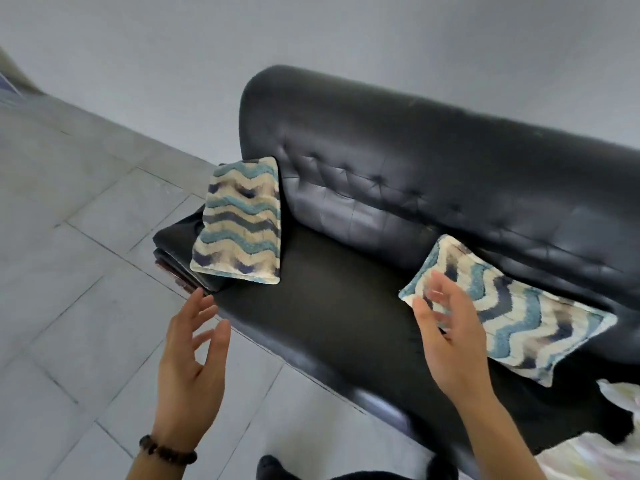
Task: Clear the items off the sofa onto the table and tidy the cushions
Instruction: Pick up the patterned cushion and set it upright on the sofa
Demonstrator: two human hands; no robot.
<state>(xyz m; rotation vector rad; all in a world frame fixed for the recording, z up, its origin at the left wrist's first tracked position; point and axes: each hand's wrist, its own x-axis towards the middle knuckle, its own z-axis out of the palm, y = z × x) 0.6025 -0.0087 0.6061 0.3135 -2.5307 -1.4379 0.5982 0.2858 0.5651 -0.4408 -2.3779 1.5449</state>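
A black leather sofa [346, 306] fills the middle and right of the head view. One blue, cream and navy zigzag cushion [239, 220] leans on the sofa's left armrest. A second, matching cushion [519, 313] lies tilted against the backrest on the right. My right hand [446, 337] hovers with fingers spread just in front of that cushion's near-left corner and covers part of it. Whether it touches the cushion, I cannot tell. My left hand [194, 362], fingers apart and empty, floats above the floor by the sofa's front-left corner. A bead bracelet sits on its wrist.
Grey tiled floor [86, 271] spreads to the left of the sofa. A pale wall [346, 36] rises behind it. A light, patterned cloth [616, 410] shows at the lower right edge, on or beside the seat. A dark shape [277, 469], perhaps my foot, shows at the bottom.
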